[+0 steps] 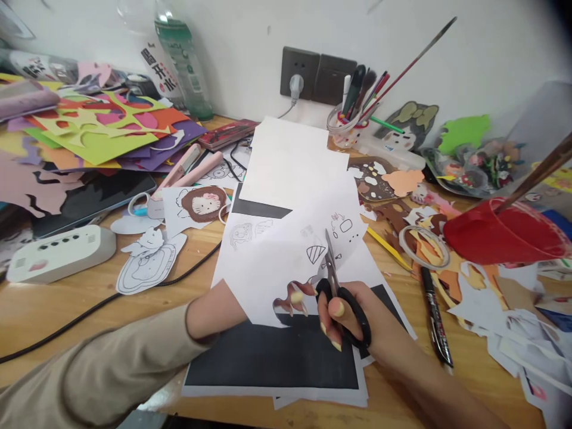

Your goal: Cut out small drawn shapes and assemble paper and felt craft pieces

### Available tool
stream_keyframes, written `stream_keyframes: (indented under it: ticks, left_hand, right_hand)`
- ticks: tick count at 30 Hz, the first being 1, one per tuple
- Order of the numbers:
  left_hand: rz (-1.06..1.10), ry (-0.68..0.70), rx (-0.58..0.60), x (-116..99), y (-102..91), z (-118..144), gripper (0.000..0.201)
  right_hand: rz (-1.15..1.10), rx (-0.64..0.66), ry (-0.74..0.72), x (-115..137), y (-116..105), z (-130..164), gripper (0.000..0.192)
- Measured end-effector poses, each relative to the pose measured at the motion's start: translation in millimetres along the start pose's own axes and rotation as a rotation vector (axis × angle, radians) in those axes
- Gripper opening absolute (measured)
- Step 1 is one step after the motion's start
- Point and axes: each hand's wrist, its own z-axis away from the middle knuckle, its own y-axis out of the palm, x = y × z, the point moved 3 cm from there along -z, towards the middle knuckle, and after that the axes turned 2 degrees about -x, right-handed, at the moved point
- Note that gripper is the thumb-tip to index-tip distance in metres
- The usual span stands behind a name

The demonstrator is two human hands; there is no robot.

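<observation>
My right hand (357,316) grips black-handled scissors (333,277), with thumb and fingers around the loops. Their blades point away from me over a white paper sheet (272,262) with small pencil and ink drawings, beside a striped shape (316,254). Beneath this sheet reaches my left hand (297,298), mostly hidden. Its bent fingers show at a wavy cut-out in the near edge, holding the sheet up. Under both hands lies paper with a large black printed area (272,360). Farther off rests a blank white sheet (290,158).
To the left are a white power strip (62,253), cut-out drawings (152,262) and piled coloured paper (107,131). On the right stand a red cup (518,232), a tape roll (423,245), a black marker (435,319) and paper scraps (513,316). A pen holder (348,128) is by the wall.
</observation>
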Motion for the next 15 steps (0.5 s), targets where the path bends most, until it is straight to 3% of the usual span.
stream_keyframes:
  ticks: [3,5,8,15]
  left_hand:
    - [0.065,0.126,0.112,-5,11.4,3,0.021]
    - [0.056,0.188,0.027,-9,11.1,7,0.016]
    - [0.017,0.093,-0.112,-12,7.8,13,0.023]
    - [0.03,0.014,-0.165,-7,4.5,16,0.032]
  right_hand:
    - [-0.031,-0.027,-0.035,-6,4,-2,0.049]
    - [-0.058,-0.035,-0.049,-9,7,-3,0.046]
    - [-0.088,-0.031,-0.045,-11,11,-5,0.045]
    - [-0.056,-0.021,-0.034,-10,13,-5,0.046]
